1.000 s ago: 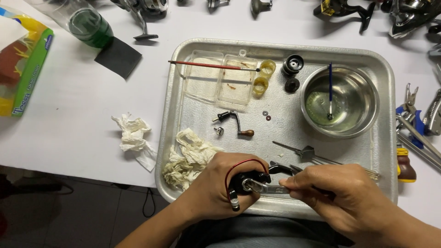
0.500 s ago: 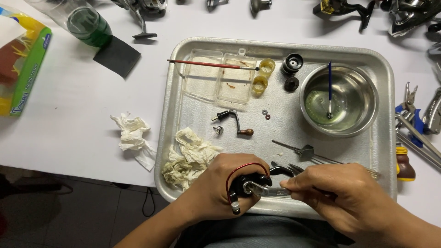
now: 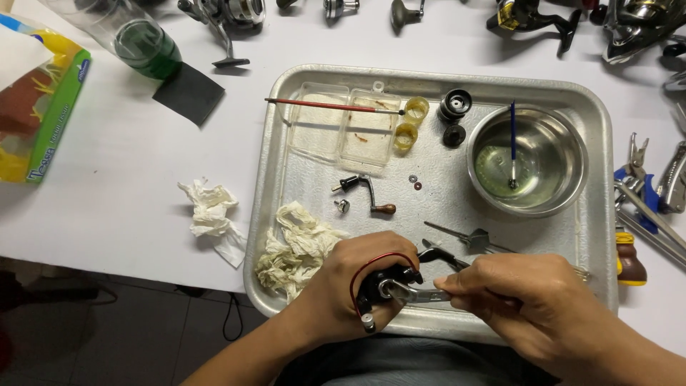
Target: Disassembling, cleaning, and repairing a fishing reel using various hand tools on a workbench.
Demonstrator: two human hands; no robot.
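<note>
Gripping, left hand (image 3: 350, 282): closed around black reel body (image 3: 382, 286), near edge of tray (image 3: 436, 86).
Right hand (image 3: 532, 297): pinching wrench (image 3: 414, 292) on it.

white table (image 3: 107, 193), dark tiled floor (image 3: 107, 336)

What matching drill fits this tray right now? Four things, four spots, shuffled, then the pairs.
Things:
1. steel bowl
2. red-handled brush
3. crank handle
4. stained rag

Places:
A. tray's near-left corner
B. across the clear plastic box
C. tray's far-right part
D. tray's middle, beside a small screw

Pairs: 1-C, 2-B, 3-D, 4-A
</note>
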